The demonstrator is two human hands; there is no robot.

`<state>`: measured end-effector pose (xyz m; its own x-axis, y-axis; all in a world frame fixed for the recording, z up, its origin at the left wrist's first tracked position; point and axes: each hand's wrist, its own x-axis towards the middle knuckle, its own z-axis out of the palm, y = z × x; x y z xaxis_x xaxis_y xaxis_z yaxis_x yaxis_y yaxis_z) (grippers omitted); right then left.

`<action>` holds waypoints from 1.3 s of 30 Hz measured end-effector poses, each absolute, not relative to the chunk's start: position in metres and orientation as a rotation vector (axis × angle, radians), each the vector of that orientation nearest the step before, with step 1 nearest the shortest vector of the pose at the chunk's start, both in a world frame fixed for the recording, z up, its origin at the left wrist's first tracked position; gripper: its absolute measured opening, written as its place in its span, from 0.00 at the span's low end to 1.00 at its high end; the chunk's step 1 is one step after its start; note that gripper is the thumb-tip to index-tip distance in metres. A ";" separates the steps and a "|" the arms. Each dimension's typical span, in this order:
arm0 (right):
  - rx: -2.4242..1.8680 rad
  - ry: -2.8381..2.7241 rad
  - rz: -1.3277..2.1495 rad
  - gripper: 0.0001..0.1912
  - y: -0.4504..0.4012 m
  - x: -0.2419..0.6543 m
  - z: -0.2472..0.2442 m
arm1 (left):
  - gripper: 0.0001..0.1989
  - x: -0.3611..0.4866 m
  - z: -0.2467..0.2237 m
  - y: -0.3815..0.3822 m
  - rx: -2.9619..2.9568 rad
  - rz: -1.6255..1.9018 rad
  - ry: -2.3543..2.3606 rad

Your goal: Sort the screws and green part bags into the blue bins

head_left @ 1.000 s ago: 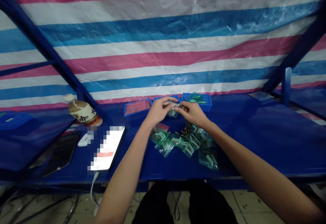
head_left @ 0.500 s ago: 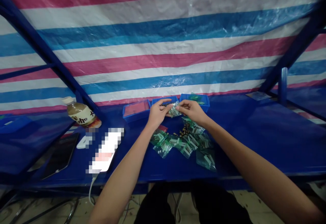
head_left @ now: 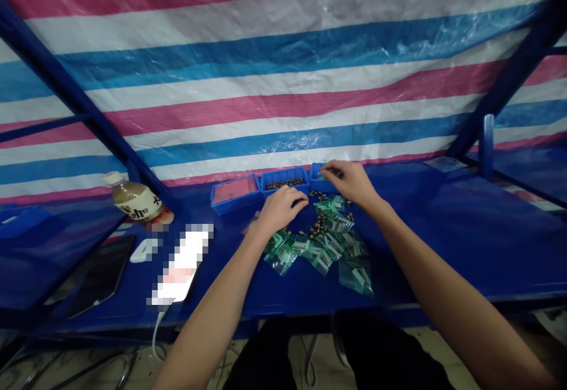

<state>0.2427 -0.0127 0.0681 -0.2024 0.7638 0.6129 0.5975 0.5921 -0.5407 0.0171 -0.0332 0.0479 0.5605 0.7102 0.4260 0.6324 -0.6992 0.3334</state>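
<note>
My left hand (head_left: 282, 208) hovers low over the table, fingers curved and a gap between thumb and forefinger; I see nothing held in it. Red plastic bags (head_left: 251, 222) lie partly hidden beside its wrist. My right hand (head_left: 351, 182) is at the right blue bin (head_left: 315, 184), its fingertips together over the bin; what they pinch is hidden. Between my forearms lie several clear green-tinted bags (head_left: 322, 256) with pale strips and pins inside. A loose pile of small brass-coloured fittings (head_left: 318, 227) sits among the bags.
The middle blue bin (head_left: 284, 184) holds many brass-coloured fittings, and the left bin (head_left: 234, 190) holds red bags. To the left are a drink bottle (head_left: 138, 202), a lit phone (head_left: 183, 266) on a cable, a white case (head_left: 145, 250) and a dark tablet (head_left: 104, 275).
My hands have moved apart. The small bag they held together no longer shows between them. My right hand has gone to the right bin, and my left has come lower, uncovering the middle bin.
</note>
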 end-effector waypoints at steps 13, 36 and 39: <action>-1.124 -2.528 0.715 0.09 -0.018 0.239 0.068 | 0.06 0.030 0.041 -0.036 2.577 0.508 0.818; -1.230 -2.771 0.697 0.02 -0.019 0.227 0.061 | 0.16 0.004 0.044 -0.021 2.452 1.307 1.752; -1.288 -2.797 0.590 0.04 -0.022 0.226 0.064 | 0.15 0.006 0.046 -0.024 2.461 1.285 1.747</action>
<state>0.2259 -0.0218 0.0644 -0.6627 0.7338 -0.1492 0.7316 0.5918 -0.3384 0.0059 -0.0237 0.0463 0.1297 0.7412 0.6587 0.8495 -0.4257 0.3118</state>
